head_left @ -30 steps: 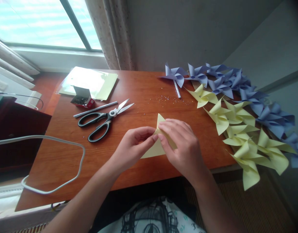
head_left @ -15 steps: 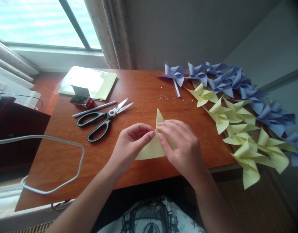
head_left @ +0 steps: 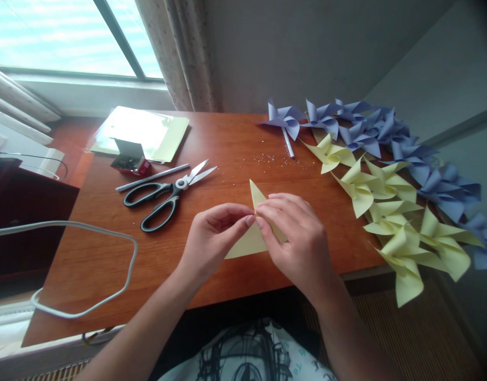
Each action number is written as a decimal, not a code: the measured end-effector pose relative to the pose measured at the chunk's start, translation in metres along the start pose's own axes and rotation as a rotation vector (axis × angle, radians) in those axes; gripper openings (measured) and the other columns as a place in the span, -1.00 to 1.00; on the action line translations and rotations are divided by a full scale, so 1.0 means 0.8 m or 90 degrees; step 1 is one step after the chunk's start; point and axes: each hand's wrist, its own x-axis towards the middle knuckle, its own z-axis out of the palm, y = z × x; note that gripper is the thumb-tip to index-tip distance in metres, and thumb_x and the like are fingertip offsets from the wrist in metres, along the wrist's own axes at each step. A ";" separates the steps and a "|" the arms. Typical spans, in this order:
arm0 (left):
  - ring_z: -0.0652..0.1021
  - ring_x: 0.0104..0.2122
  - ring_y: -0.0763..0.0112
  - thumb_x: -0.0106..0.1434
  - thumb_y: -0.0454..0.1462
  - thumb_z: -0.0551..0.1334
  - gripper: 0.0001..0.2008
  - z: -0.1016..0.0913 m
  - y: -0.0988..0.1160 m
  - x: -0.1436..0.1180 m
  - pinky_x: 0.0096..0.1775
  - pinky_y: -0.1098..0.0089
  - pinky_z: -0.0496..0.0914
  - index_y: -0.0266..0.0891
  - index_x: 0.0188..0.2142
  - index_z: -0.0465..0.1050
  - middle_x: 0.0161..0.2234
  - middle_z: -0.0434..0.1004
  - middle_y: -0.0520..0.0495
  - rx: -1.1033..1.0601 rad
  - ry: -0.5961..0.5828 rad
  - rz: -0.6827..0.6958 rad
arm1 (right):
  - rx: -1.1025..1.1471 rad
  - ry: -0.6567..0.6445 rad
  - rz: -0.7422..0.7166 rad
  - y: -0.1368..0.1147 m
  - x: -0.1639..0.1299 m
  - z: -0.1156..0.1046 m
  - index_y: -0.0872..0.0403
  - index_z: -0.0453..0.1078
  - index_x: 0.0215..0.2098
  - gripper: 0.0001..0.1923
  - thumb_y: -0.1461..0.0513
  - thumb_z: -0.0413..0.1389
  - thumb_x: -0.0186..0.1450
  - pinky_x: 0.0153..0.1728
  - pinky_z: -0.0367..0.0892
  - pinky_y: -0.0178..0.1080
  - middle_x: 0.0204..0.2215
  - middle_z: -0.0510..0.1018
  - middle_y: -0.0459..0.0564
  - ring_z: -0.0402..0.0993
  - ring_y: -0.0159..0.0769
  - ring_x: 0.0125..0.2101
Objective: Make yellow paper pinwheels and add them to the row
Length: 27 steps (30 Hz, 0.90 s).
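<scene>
Since the earlier frame, the free tip of the yellow paper (head_left: 248, 243) had tilted left. Near the desk (head_left: 223, 132)'s front edge, the left hand (head_left: 210, 235) pinched the paper between thumb and fingertips while the right hand (head_left: 297, 225) gripped its right side. Light, steady pressure probably suited this pinch, sparing the paper unwanted creases.

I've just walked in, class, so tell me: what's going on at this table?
A person's left hand and right hand pinch yellow paper together, one pointed corner showing beyond the fingertips. Open scissors lie to the left, by a small box. Yellow pinwheels and purple pinwheels crowd the right.
</scene>
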 end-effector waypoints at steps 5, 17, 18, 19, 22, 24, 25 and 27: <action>0.61 -0.35 0.46 0.12 -0.30 0.48 -0.91 0.002 0.000 0.000 -0.27 0.54 0.47 -0.18 -0.33 0.68 -0.34 0.71 0.00 -0.001 0.012 -0.001 | 0.014 -0.001 0.008 -0.002 0.000 0.001 0.10 0.54 -0.17 -0.87 0.33 0.15 0.37 0.02 0.44 -0.01 -0.19 0.67 0.05 0.54 -0.10 -0.07; 0.63 -0.33 0.34 0.07 -0.24 0.51 -0.82 -0.001 0.001 0.000 -0.24 0.43 0.52 -0.23 -0.33 0.67 -0.34 0.70 -0.07 0.018 0.021 -0.008 | 0.070 -0.020 0.043 0.004 -0.004 0.001 0.05 0.48 -0.01 -0.77 0.30 0.16 0.36 0.10 0.43 0.01 -0.07 0.65 0.08 0.53 -0.10 0.01; 0.63 -0.33 0.35 0.08 -0.25 0.51 -0.84 -0.001 0.002 0.001 -0.24 0.45 0.51 -0.22 -0.33 0.67 -0.34 0.69 -0.06 0.011 0.015 -0.006 | 0.075 -0.029 0.045 0.004 -0.005 0.001 0.05 0.47 0.01 -0.74 0.29 0.16 0.36 0.11 0.43 0.02 -0.04 0.64 0.09 0.53 -0.09 0.03; 0.63 -0.32 0.37 0.09 -0.26 0.50 -0.85 -0.001 0.002 0.001 -0.24 0.46 0.51 -0.22 -0.32 0.67 -0.34 0.69 -0.05 0.006 0.007 -0.003 | 0.080 -0.035 0.046 0.004 -0.006 0.002 0.05 0.46 0.02 -0.73 0.28 0.17 0.36 0.12 0.42 0.01 -0.04 0.64 0.09 0.52 -0.09 0.03; 0.63 -0.30 0.37 0.13 -0.28 0.47 -0.89 0.000 0.003 0.000 -0.23 0.47 0.50 -0.20 -0.31 0.67 -0.33 0.68 -0.04 0.012 -0.022 0.016 | 0.099 -0.033 0.048 0.003 -0.006 0.001 0.05 0.47 -0.03 -0.78 0.29 0.17 0.35 0.06 0.45 -0.04 -0.11 0.66 0.08 0.56 -0.13 -0.04; 0.62 -0.30 0.37 0.17 -0.27 0.44 -0.90 -0.001 0.005 0.000 -0.22 0.45 0.49 -0.20 -0.29 0.65 -0.31 0.68 -0.05 0.054 -0.022 0.047 | 0.118 -0.027 0.057 0.002 -0.004 0.000 0.05 0.49 -0.08 -0.82 0.32 0.18 0.35 0.00 0.47 -0.11 -0.16 0.67 0.05 0.58 -0.18 -0.11; 0.61 -0.29 0.37 0.20 -0.27 0.43 -0.91 -0.002 0.006 0.000 -0.21 0.44 0.48 -0.20 -0.28 0.65 -0.30 0.67 -0.05 0.091 -0.012 0.070 | 0.128 -0.028 0.069 0.003 -0.003 -0.001 0.05 0.50 -0.10 -0.83 0.32 0.18 0.34 -0.03 0.48 -0.13 -0.18 0.68 0.03 0.58 -0.20 -0.14; 0.60 -0.26 0.35 0.23 -0.26 0.40 -0.89 -0.006 0.009 0.001 -0.18 0.41 0.46 -0.20 -0.24 0.63 -0.27 0.66 -0.07 0.182 0.017 0.131 | 0.149 -0.035 0.104 0.004 -0.002 -0.004 0.03 0.51 -0.13 -0.84 0.32 0.19 0.33 -0.07 0.48 -0.17 -0.19 0.68 -0.01 0.59 -0.23 -0.17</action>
